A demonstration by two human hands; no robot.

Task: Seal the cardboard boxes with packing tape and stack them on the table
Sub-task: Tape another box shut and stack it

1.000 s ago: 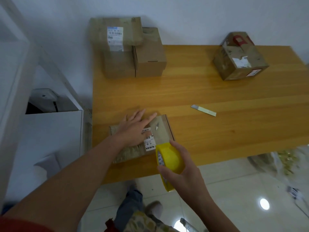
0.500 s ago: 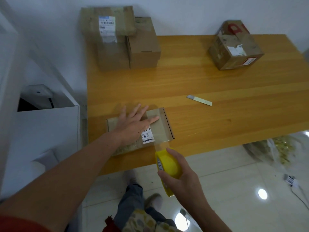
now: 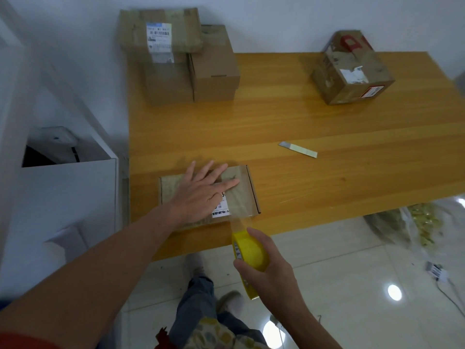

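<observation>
At six o'clock, nearest the camera, the right hand (image 3: 269,270) is curled round a yellow tape roll (image 3: 250,253), thumb on its near side and fingers over the top, just off the near edge of the table (image 3: 339,177); a clear strip of tape (image 3: 238,221) runs from the roll towards twelve o'clock onto the flat box (image 3: 242,197) and lies over the box's right part up to its far edge. The left hand (image 3: 198,197) rests flat on that same box, fingers straight and spread, pointing towards two o'clock, palm pressing the lid; it partly covers a white label (image 3: 221,212); the box sits at the table's near left corner. At nine o'clock, beside the table, stands a white cabinet (image 3: 68,197); at four o'clock a clear plastic bag (image 3: 415,222) lies on the floor. Farther on, at two o'clock from the flat box, a small cutter (image 3: 298,149) lies on the wood, well apart from both hands. At eleven o'clock, in the far left corner, a labelled box (image 3: 161,34) rests on a lower box (image 3: 168,81), with a plain brown box (image 3: 216,71) touching its right side; at one o'clock a worn box (image 3: 352,71) with red print stands alone, turned at an angle.
</observation>
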